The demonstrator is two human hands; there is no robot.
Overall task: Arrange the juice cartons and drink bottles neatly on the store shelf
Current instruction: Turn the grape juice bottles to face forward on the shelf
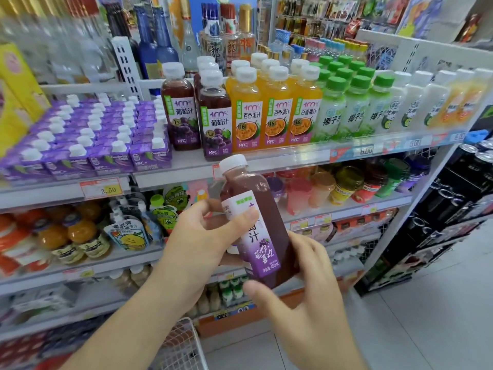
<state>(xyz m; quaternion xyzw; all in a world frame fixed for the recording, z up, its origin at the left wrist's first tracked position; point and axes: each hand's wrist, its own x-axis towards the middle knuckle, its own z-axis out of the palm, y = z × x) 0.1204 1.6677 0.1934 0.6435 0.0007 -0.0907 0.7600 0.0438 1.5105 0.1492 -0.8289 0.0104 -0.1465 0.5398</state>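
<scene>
Purple juice cartons (88,145) with white caps fill the left end of the shelf (266,162), packed in rows up to its front edge, above a price tag (102,188) reading 2.50. Just right of them two dark grape juice bottles (198,116) stand upright, the nearer one at the front edge, the other set further back. Next come orange passion-fruit bottles (272,116) in close rows, then green-capped coconut water bottles (352,105), then white-capped milky bottles (424,102) toward the right end of the shelf. Below and in front of the shelf edge, a held grape juice bottle (256,222) is off the shelf, tilted with its white cap up and to the left and its purple label facing the camera. The left hand (210,236) grips its upper label, thumb curled over the front. The right hand (306,284) grips the bottom, thumb under the base, fingers round the right side. A white wire basket (184,343) shows at the bottom edge.
</scene>
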